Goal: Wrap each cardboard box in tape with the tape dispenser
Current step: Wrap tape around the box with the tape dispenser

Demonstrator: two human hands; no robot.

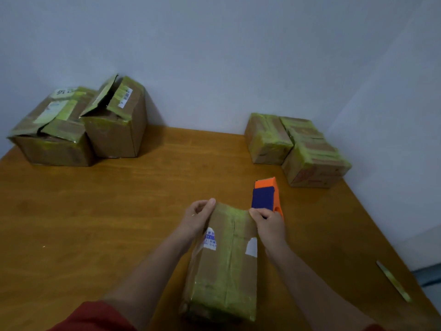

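orange and blue tape dispenser [265,197] is gripped in the right hand [270,224] at the far right corner of a cardboard box [225,261]; the left hand [198,217] clasps the box's far left corner. wooden desk [119,211], pale walls. five boxes: two back left, two back right.

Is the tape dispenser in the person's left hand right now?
No, the orange and blue tape dispenser is gripped by the right hand, while the left hand steadies the box.

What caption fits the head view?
Left hand steadies box; right hand holds dispenser at its far end.
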